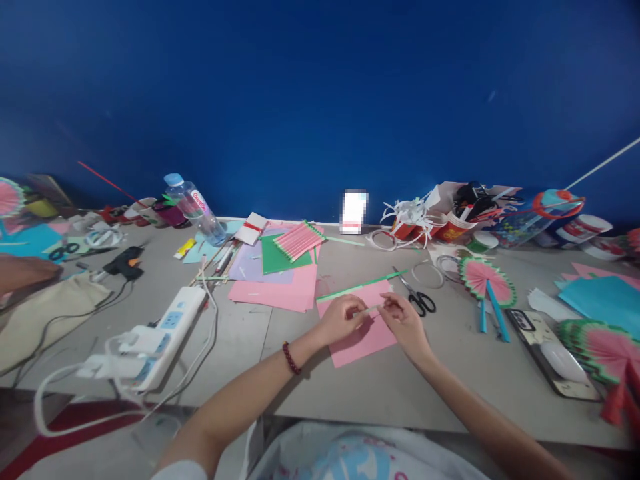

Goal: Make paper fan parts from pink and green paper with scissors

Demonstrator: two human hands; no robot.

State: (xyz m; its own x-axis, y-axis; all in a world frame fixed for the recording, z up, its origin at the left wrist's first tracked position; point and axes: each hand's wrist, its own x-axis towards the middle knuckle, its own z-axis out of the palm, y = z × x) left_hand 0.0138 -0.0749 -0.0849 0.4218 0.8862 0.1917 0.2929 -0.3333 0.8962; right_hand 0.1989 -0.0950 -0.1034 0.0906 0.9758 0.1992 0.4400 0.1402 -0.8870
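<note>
My left hand and my right hand are close together over a pink sheet on the table. Between their fingertips runs a thin pale strip, pinched at one end by each hand. Along the sheet's far edge lies a green strip, which extends past the sheet to the right. Black-handled scissors rest just right of the sheet, near my right hand. My palms and fingers hide part of the pink paper.
Left: power strip with cables, bottle, glue gun, another person's arm. Behind: pleated pink paper on coloured sheets, a blurred upright screen. Right: pink fan, phone, cups.
</note>
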